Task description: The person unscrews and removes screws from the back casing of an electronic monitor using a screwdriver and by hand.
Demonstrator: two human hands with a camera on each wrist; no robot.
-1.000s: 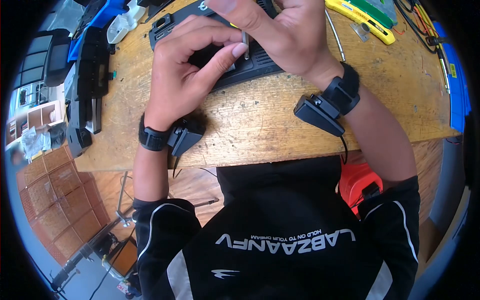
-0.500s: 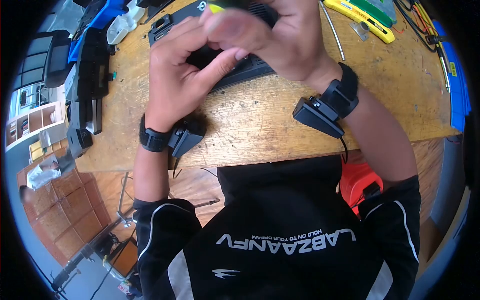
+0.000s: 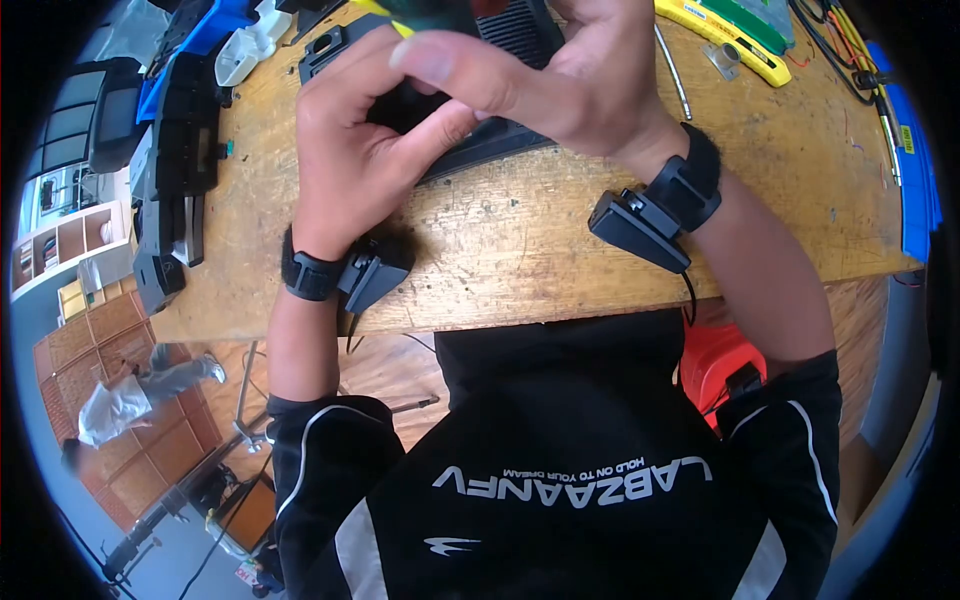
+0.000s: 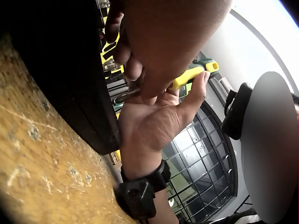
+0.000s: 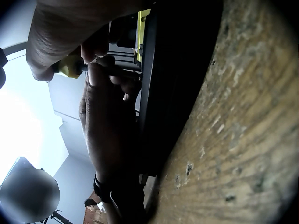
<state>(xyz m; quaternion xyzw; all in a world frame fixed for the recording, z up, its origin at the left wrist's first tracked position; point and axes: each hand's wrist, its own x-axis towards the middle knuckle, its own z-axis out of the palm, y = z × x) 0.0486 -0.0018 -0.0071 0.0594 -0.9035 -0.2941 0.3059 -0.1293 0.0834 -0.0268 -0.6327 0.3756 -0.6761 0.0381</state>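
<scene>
Right hand [image 3: 590, 105] gripped the screwdriver [image 5: 70, 67]; left hand [image 3: 355, 155] pinched it lower, between thumb and fingers, near black casing [image 4: 65, 84]. Tip obscured, contact unclear.

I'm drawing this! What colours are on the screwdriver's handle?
Yellow and dark green: the left wrist view shows the handle best.

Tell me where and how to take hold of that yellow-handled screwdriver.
I'd grip the screwdriver by its thick yellow handle, coming from above: that end juts away from the black case, whereas the slim shaft points toward the case, among the fingers of the left hand.
</scene>
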